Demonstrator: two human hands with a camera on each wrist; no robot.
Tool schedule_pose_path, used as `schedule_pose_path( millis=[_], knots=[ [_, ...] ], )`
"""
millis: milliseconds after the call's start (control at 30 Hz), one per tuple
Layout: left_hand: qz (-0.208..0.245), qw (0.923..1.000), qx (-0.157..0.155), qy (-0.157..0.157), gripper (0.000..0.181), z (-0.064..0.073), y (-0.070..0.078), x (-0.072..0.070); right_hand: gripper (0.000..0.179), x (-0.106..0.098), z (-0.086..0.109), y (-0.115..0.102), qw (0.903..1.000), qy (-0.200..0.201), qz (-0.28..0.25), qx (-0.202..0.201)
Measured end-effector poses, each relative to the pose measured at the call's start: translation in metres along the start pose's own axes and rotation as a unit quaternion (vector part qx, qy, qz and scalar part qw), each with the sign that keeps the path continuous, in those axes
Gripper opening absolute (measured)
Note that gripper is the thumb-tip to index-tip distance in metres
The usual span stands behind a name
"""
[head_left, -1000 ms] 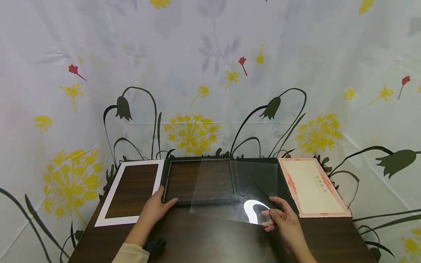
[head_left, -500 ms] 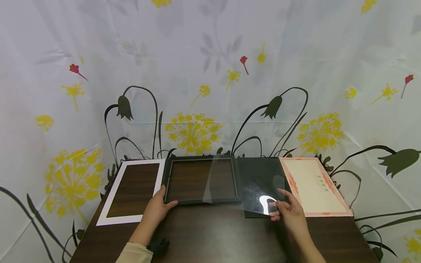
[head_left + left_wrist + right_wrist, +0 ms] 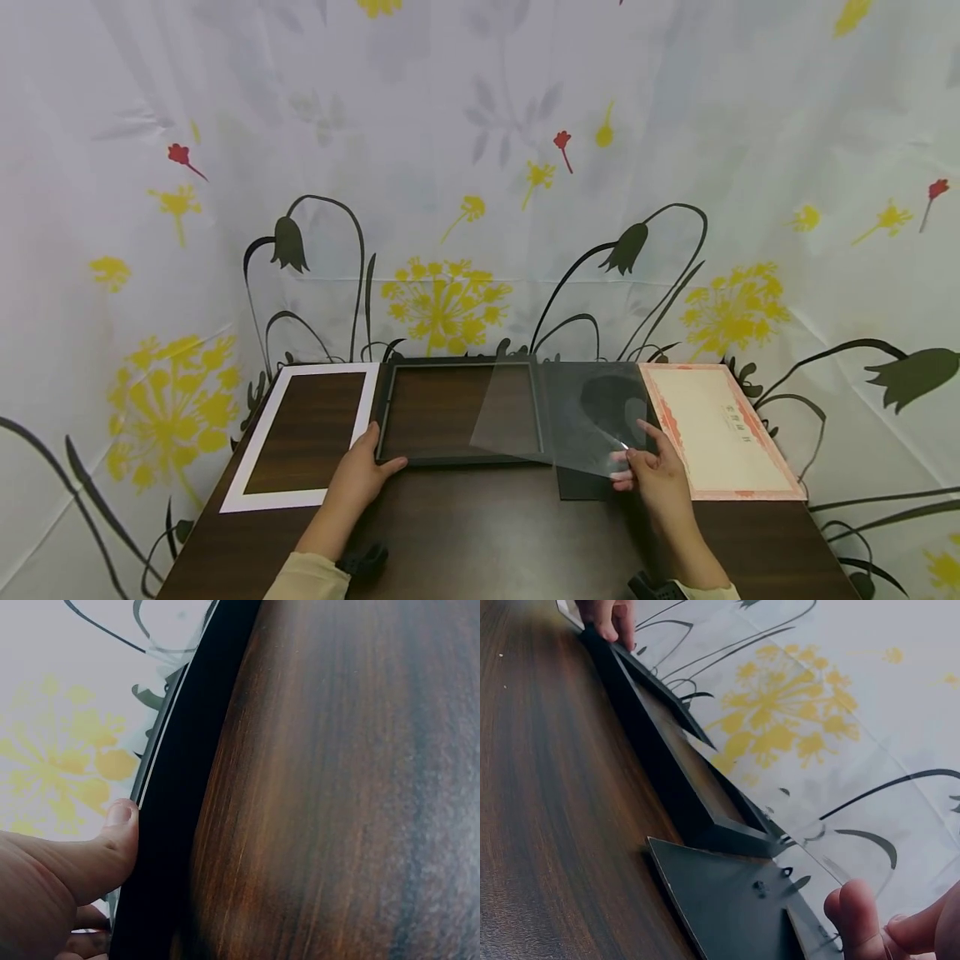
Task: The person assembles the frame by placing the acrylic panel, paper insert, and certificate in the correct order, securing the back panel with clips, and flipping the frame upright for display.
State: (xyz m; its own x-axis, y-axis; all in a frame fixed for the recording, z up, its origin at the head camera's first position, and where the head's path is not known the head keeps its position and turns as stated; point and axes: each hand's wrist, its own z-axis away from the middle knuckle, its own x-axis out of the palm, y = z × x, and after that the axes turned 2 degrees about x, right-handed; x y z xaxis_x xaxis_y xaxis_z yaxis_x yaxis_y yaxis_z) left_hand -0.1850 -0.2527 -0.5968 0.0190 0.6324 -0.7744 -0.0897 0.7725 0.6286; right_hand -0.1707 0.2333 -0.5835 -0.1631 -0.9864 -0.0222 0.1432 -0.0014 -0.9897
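The left hand point(image 3: 358, 473) holds the near left corner of the black frame point(image 3: 450, 460) between thumb and fingers, which should steady it well. The right hand point(image 3: 662, 479) pinches the near right corner of the clear sheet point(image 3: 558, 417), which appears tilted above the frame's right part and the black board point(image 3: 577, 487) beside it. Better to support such a thin sheet by its edges, gently.

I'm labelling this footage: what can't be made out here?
Clear sheet: partly covered by the right hand, head view.
Near-right corner of the dark board: behind that hand, head view; past the bottom edge, right wrist view.
Finer lettering on the orange-bordered sheet: too small, head view.
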Motion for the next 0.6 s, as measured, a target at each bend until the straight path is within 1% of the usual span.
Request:
schedule_pose_path(
  millis=[200, 400, 600],
  knots=[
    [-0.003, 1.0, -0.001, -0.006, 0.1, 0.0028, -0.0021, -0.0008, 0.062, 0.002, -0.0007, 0.005, 1.0, 0.003, 0.004, 0.002],
    [-0.008, 1.0, 0.0, -0.004, 0.1, 0.0007, -0.0002, -0.004, 0.06, 0.0018, -0.0031, 0.0058, 0.9999, 0.003, 0.016, -0.003],
    [-0.015, 0.9999, 0.005, -0.002, 0.099, -0.0011, 0.0, -0.0015, 0.059, 0.0017, -0.0059, 0.0077, 0.9997, 0.003, 0.024, 0.001]
  ],
)
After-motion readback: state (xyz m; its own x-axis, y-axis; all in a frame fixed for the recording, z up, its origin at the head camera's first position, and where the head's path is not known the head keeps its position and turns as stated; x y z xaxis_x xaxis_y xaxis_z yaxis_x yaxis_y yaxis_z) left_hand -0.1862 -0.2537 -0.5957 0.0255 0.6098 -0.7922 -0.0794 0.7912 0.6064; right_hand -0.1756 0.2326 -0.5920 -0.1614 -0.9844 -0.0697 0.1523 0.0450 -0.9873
